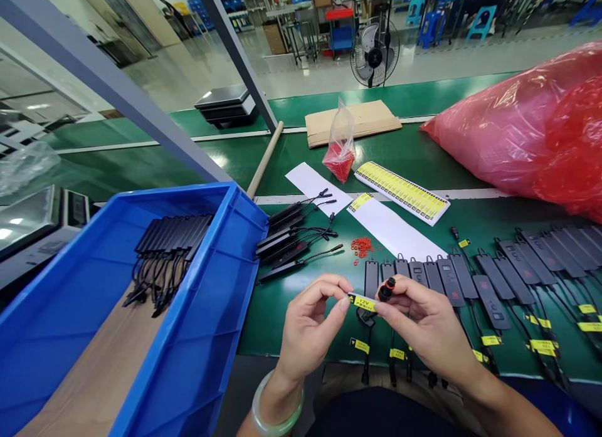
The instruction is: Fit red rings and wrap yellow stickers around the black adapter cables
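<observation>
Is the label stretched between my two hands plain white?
No, the label shows a mostly yellow face with dark print that includes 12V.

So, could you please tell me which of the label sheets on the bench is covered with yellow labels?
The sheet just right of the clear bag of red pieces; the other two sheets are mostly bare white.

Site type: factory assembly area.
Green bench (267, 318): long work surface under the left hand (313, 327) and right hand (426, 324).
Black cabled units (450, 281): many alike, rowed beyond and right of the right hand.
Blue crate (221, 330): more units (175, 231), left of the left hand.
Label sheet (404, 194): repeated yellow print, beyond the right hand.
Fan (375, 57): against open hall floor (305, 81), beyond both hands.
</observation>
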The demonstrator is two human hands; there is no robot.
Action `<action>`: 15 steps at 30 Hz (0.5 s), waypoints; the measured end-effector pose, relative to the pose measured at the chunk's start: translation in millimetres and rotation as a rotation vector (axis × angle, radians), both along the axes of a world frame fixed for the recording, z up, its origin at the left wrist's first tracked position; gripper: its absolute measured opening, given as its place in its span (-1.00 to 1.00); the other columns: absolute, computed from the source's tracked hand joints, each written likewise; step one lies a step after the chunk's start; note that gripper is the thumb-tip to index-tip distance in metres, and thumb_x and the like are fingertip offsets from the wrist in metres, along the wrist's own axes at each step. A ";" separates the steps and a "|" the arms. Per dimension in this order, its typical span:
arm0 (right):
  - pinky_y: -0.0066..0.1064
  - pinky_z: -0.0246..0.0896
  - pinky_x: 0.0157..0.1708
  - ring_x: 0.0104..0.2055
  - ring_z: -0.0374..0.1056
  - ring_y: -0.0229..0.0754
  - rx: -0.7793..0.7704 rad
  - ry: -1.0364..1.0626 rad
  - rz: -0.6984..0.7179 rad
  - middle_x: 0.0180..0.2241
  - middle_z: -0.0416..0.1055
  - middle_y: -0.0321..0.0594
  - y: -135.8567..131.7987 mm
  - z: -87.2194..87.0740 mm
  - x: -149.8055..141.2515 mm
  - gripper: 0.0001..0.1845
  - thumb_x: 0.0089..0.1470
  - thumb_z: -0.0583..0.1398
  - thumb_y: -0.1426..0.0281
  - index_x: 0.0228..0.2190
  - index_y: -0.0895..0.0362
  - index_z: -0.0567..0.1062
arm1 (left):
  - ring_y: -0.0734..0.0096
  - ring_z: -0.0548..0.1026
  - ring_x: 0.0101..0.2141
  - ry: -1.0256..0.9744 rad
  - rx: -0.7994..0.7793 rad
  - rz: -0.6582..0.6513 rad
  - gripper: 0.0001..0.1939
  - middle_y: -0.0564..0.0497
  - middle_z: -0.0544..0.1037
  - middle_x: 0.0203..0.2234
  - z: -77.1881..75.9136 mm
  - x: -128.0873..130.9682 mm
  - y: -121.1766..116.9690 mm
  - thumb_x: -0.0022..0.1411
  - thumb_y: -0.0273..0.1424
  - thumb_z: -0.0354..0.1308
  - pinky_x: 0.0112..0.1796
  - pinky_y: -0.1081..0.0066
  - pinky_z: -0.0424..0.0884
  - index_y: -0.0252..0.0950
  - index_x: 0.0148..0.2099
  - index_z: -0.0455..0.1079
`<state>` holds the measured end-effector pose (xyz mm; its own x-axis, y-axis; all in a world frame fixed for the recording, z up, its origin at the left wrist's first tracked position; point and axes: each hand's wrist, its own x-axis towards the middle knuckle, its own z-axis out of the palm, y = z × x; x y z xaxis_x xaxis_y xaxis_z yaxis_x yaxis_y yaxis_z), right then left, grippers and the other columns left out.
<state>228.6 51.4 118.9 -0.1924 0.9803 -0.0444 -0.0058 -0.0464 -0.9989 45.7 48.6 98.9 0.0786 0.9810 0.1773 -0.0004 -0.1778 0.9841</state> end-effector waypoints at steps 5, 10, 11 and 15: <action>-0.51 0.43 -0.36 -0.38 0.43 -0.28 0.000 0.005 0.003 -0.38 0.39 -0.30 -0.3 -0.3 -0.6 -0.93 0.07 0.28 0.38 -0.40 0.07 0.46 | 0.37 0.43 -0.27 -0.026 -0.018 -0.011 -0.91 -0.02 0.47 -0.34 0.7 0.4 0.1 0.28 -0.51 0.14 -0.23 0.43 0.36 -0.28 -0.31 0.41; -0.52 0.42 -0.38 -0.38 0.42 -0.29 -0.005 -0.005 0.000 -0.38 0.39 -0.30 -2.0 -1.1 -0.4 -0.92 0.08 0.28 0.38 -0.39 0.07 0.46 | 0.38 0.43 -0.28 -0.036 -0.016 -0.016 -0.90 -0.02 0.47 -0.35 1.7 0.3 0.5 0.28 -0.52 0.14 -0.24 0.43 0.36 -0.28 -0.32 0.40; -0.53 0.42 -0.37 -0.38 0.42 -0.29 -0.005 -0.009 0.000 -0.38 0.39 -0.30 -2.1 -1.2 -0.4 -0.92 0.08 0.28 0.37 -0.39 0.07 0.46 | 0.39 0.43 -0.28 -0.036 -0.014 -0.017 -0.90 -0.01 0.47 -0.35 1.6 0.2 0.4 0.28 -0.52 0.14 -0.24 0.43 0.36 -0.28 -0.31 0.40; -0.55 0.43 -0.36 -0.38 0.41 -0.30 0.003 -0.019 0.000 -0.37 0.38 -0.30 -2.0 -0.9 -0.8 -0.92 0.10 0.27 0.37 -0.39 0.07 0.45 | 0.40 0.43 -0.27 -0.036 -0.013 -0.019 -0.90 -0.01 0.48 -0.35 1.1 0.6 0.1 0.29 -0.52 0.14 -0.23 0.44 0.36 -0.27 -0.31 0.40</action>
<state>227.8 49.3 118.0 -0.1912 0.9805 -0.0453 0.0127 -0.0436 -0.9990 46.3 48.7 100.0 0.0910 0.9817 0.1673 -0.0396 -0.1643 0.9856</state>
